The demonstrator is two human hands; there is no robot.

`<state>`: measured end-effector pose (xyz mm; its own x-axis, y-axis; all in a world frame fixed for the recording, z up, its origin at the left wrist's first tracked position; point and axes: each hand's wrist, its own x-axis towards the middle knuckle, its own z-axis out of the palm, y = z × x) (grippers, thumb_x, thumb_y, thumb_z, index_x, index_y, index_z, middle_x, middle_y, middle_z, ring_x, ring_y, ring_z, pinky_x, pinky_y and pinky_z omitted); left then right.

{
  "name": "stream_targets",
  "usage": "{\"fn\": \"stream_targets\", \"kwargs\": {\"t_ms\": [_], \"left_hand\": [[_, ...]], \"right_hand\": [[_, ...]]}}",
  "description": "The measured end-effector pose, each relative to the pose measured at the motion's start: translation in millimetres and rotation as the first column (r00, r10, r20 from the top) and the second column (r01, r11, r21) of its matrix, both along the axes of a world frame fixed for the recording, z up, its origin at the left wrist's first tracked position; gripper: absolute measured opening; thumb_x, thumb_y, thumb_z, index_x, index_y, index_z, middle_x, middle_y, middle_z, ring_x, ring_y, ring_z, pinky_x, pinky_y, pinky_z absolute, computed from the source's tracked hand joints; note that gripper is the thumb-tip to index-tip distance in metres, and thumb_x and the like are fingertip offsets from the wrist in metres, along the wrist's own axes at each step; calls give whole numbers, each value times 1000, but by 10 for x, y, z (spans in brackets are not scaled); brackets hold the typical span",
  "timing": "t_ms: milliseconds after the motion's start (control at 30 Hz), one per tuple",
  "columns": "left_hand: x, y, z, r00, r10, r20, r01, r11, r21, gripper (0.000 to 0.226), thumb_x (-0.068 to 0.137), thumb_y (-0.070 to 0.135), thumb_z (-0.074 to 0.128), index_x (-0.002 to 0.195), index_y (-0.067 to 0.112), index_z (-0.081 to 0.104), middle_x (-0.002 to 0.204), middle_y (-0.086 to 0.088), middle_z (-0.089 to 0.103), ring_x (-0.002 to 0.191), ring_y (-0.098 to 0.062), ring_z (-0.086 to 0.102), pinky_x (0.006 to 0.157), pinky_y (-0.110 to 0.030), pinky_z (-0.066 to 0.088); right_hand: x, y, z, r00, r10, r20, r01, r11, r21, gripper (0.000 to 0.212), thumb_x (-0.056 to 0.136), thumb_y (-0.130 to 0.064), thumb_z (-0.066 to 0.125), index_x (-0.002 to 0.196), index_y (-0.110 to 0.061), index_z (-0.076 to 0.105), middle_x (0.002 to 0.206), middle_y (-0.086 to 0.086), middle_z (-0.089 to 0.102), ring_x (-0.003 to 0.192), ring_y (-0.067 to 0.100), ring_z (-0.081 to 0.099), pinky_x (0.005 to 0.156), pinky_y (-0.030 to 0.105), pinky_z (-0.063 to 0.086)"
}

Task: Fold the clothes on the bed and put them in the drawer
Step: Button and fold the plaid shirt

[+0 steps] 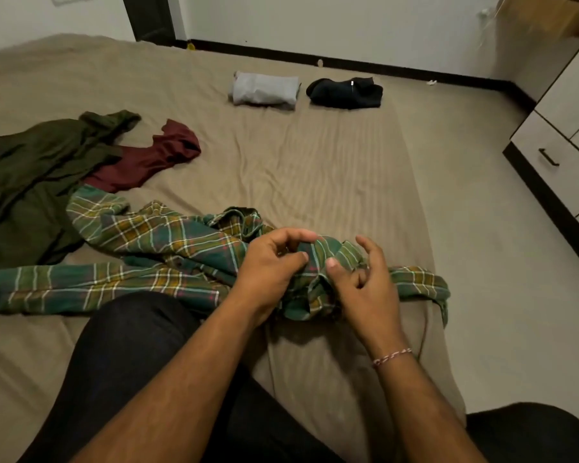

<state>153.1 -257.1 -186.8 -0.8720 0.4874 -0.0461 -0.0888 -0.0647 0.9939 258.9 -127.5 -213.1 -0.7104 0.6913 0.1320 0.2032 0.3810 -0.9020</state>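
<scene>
A green and yellow plaid shirt (pixel 154 248) lies crumpled across the near part of the bed (pixel 315 168). My left hand (pixel 271 265) pinches a bunched fold of it between thumb and fingers. My right hand (pixel 365 279) holds the same bunch from the right, thumb pressed on the cloth, fingers curled. A dark green garment (pixel 30 182) and a maroon garment (pixel 147 158) lie unfolded at the left. A folded grey garment (pixel 264 91) and a folded black garment (pixel 346 93) sit side by side at the far end of the bed.
A white cabinet with a drawer and dark handle (pixel 549 157) stands on the right beyond a strip of floor (pixel 502 262). My knee in dark trousers (pixel 131 355) rests on the bed in front. A wall with dark skirting runs behind the bed.
</scene>
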Motion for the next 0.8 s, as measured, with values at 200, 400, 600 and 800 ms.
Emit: {"fn": "stream_targets", "kwargs": {"t_ms": [200, 400, 600, 800], "left_hand": [[-85, -31, -63, 976, 211, 61, -208, 977, -48, 38, 88, -14, 58, 87, 20, 75, 88, -7, 77, 78, -23, 73, 72, -39, 63], [-353, -192, -84, 884, 465, 46, -455, 879, -143, 28, 93, -3, 59, 87, 21, 70, 86, -3, 70, 74, -19, 66, 54, -29, 53], [-128, -146, 28, 665, -3, -747, -321, 902, -289, 44, 79, 32, 64, 123, 26, 64, 128, 4, 54, 121, -14, 49, 104, -30, 40], [66, 74, -284, 830, -324, -454, 82, 876, -475, 44, 91, 38, 74, 132, 25, 65, 125, 9, 70, 117, -8, 64, 102, -31, 51]], "right_hand": [[-22, 9, -148, 947, -281, -154, 139, 794, -592, 27, 91, 7, 63, 81, -16, 72, 73, -2, 71, 69, 16, 64, 58, 27, 56], [159, 393, -13, 850, -508, -139, 237, 605, -760, 31, 91, 7, 48, 84, -18, 66, 74, -1, 69, 66, 15, 63, 49, 25, 52], [90, 177, 65, 965, -73, -252, -96, 794, -600, 41, 92, 17, 40, 103, -5, 73, 93, 3, 78, 80, 10, 69, 66, 19, 56], [97, -17, 96, 934, 239, -267, -348, 781, -519, 35, 94, 22, 40, 109, -6, 54, 91, 14, 72, 78, 17, 67, 67, 23, 56]]}}
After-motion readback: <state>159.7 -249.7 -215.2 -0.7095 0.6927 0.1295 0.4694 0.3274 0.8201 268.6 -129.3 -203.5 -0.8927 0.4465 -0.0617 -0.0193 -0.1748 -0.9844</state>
